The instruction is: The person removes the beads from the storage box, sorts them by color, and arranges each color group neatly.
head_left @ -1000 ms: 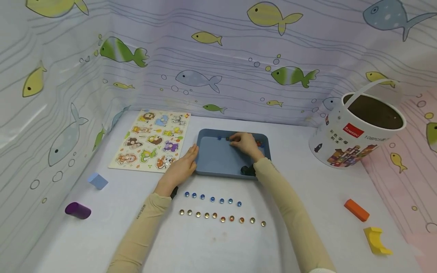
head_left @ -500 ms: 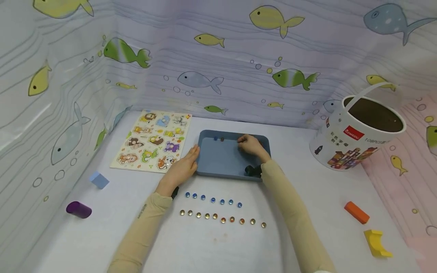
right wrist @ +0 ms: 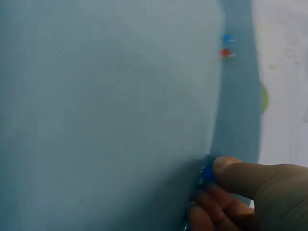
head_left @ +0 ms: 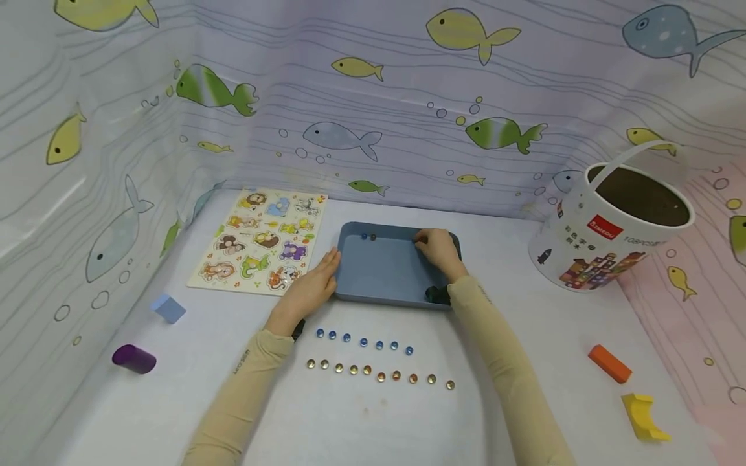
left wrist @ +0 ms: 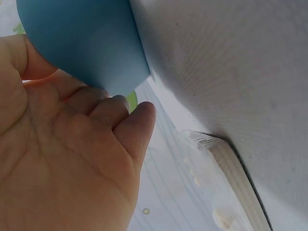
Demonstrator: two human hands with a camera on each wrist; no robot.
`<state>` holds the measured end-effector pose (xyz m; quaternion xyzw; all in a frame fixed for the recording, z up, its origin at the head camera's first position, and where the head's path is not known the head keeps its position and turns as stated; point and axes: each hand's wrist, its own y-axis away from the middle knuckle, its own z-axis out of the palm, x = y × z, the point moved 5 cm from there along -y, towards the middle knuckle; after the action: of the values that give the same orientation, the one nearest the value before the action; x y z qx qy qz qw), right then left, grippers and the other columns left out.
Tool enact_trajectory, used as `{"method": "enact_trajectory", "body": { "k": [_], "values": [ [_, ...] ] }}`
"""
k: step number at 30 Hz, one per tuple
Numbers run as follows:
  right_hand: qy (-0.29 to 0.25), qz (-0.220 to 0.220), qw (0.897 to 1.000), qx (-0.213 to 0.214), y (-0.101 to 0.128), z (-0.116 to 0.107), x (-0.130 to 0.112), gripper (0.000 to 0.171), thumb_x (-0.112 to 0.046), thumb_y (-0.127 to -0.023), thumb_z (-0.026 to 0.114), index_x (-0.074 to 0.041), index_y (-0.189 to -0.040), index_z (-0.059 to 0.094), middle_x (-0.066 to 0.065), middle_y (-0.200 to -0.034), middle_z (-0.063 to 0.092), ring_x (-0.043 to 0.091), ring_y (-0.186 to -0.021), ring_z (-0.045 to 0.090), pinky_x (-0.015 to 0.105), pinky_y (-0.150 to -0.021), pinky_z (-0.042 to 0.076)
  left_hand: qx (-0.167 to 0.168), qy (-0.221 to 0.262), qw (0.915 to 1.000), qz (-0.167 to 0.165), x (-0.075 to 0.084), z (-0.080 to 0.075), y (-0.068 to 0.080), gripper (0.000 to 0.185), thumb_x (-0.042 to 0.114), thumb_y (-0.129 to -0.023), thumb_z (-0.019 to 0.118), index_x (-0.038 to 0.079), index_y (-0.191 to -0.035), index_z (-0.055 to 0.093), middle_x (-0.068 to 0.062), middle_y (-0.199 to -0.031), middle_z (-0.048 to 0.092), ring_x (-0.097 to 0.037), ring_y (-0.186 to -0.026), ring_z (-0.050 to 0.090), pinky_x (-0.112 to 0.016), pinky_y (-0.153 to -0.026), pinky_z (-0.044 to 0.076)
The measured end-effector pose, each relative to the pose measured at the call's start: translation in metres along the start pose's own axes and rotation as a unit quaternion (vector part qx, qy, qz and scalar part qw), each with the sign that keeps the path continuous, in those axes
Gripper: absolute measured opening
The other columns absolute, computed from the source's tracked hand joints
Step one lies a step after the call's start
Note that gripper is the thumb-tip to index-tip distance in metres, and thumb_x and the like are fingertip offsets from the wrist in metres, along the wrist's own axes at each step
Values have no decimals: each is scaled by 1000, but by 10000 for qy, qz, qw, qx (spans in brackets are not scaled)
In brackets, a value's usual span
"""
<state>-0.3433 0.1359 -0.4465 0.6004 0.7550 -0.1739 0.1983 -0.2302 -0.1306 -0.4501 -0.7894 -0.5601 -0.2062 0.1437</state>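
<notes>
A blue bead is pinched in the right hand against the tray wall at frame centre, while the tray's left edge is steadied by the flat, relaxed left hand. The small, smooth bead could be squeezed out of the fingertips and sent rolling across the tray. The bead rows lower in the frame could be scattered by a sleeve drawn back low.

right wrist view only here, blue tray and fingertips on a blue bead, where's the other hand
Observer: The left hand rests flat against the left edge of the tray.
Operator: anything laid out outside the tray
Observer: Yes, a row of blue beads in front of the tray, nearer the person.
Operator: just that one row
Observer: No, a second row of gold and amber beads lies nearer still.
</notes>
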Motion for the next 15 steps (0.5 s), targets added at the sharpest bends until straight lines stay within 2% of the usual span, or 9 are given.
{"method": "enact_trajectory", "body": {
  "k": [4,7,11,15],
  "values": [
    [231,54,9996,-149,-1,3,-1,20,-7,-93,61,0,-110,70,18,-111,70,31,-102,67,42,-86,57,19,23,10000,8,0,1,0,57,18,-101,39,4,-154,21,-12,-162,17,-29,-149,22,-47,-119,29],
    [127,-45,9997,-202,0,2,1,19,-7,-92,63,1,-108,70,18,-106,70,29,-95,67,40,-81,57,13,27,10000,-39,0,1,0,57,18,-101,38,5,-154,20,-11,-162,16,-28,-149,22,-47,-119,28],
    [-518,-151,9978,-390,8,-5,6,22,-11,-92,62,-2,-110,71,17,-104,70,26,-90,64,35,-77,54,-83,12,9999,-102,0,2,1,57,19,-102,38,6,-154,20,-8,-163,14,-26,-149,20,-45,-120,26],
    [-1471,-150,9874,-570,21,-19,6,26,-15,-95,59,-6,-118,67,15,-114,69,25,-94,66,34,-78,54,-75,-4,9999,-72,1,-1,2,57,19,-102,38,5,-154,20,-9,-162,15,-27,-149,20,-45,-120,26]
  ]
}}
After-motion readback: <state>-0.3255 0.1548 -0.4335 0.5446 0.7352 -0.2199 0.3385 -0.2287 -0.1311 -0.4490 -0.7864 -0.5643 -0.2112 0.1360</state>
